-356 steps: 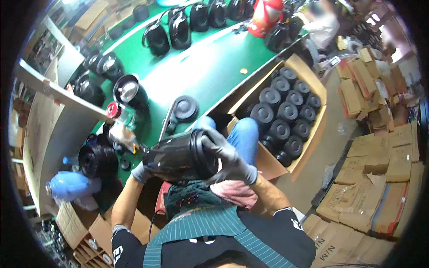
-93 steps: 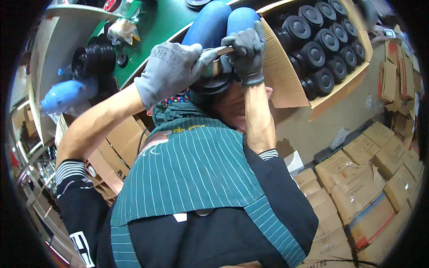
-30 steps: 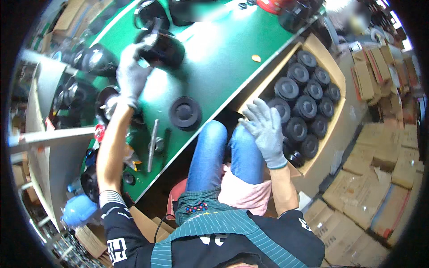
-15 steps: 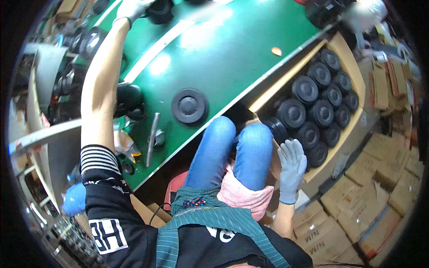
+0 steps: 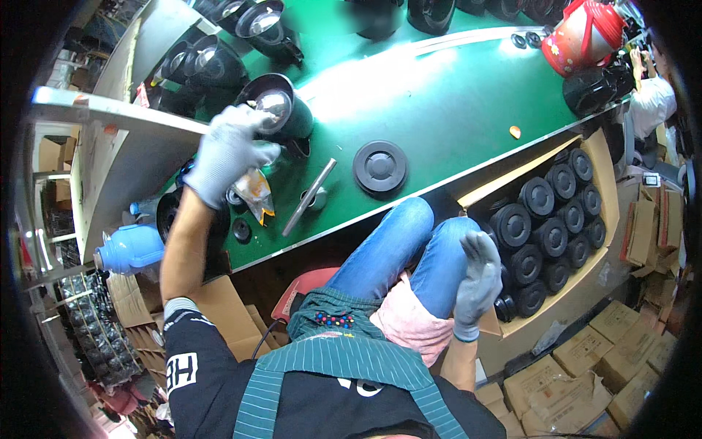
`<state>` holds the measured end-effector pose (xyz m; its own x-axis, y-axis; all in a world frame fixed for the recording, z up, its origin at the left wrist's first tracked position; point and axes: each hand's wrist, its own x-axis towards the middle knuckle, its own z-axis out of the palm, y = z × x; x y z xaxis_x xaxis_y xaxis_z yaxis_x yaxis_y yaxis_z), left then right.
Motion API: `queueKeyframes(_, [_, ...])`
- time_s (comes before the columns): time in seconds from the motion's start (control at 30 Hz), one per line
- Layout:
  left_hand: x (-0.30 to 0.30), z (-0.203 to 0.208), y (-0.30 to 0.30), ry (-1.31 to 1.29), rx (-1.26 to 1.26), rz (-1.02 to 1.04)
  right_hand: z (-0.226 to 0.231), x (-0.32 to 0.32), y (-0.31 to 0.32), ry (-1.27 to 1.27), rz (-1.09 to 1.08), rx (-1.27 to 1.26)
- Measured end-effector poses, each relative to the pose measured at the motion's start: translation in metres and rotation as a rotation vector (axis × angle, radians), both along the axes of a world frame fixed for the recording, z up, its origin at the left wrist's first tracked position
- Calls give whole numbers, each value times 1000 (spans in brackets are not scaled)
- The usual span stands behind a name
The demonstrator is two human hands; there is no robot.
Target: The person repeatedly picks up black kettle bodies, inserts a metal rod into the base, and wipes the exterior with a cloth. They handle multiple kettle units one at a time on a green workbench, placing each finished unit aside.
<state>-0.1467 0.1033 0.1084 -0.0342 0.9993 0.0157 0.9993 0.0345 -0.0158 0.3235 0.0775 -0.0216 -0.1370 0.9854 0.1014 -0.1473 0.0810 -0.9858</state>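
Note:
Both my hands wear pale grey gloves. My left hand (image 5: 232,154) is raised over the left part of the green table, its thumb and fingers apart and nothing visible in them. Just beyond its fingertips is a tilted black jug body (image 5: 298,121) with a shiny silver inside; whether they touch, I cannot tell. My right hand (image 5: 479,282) hovers beside my right knee, fingers stretched out, without anything in it. Near the table's front edge lies a black round lid-like part (image 5: 380,167). Left of it, a metal tube (image 5: 310,196) lies beside a small cup-like piece (image 5: 314,199).
An open carton (image 5: 611,208) of black round parts stands right of my knees. More black jug bodies (image 5: 269,31) line the table's far left. A red jug (image 5: 585,36) stands far right, near another person (image 5: 653,102). A blue jug (image 5: 135,247) is at left.
My left hand has come back from the table's far side toward me, near the tilted jug body. My right hand stays by my knee, turned slightly. The view has shifted left.

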Motion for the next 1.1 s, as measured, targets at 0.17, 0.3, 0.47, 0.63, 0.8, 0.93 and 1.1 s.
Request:
queueKeyframes(0.17, [1, -77, -24, 196, 358, -7, 39, -50, 5, -175, 197, 157])
queueKeyframes(0.3, [33, -51, -25, 86, 517, -181, 79, -112, 25, -459, 251, 602])
queueKeyframes(0.47, [109, 8, -56, -52, 475, -365, 93, -170, 50, -902, 100, 1118])
queueKeyframes(0.63, [141, 26, -94, -389, 615, -549, 110, -95, 5, -734, 162, 950])
queueKeyframes(0.8, [135, -60, -146, -1419, 421, 348, 114, -7, -55, -347, 46, 556])
queueKeyframes(0.93, [144, -134, -171, -1085, -149, -233, 102, 17, -79, -144, 162, 548])
queueKeyframes(1.1, [157, -165, -157, -1206, -264, -304, 83, 24, -85, -182, 300, 601])
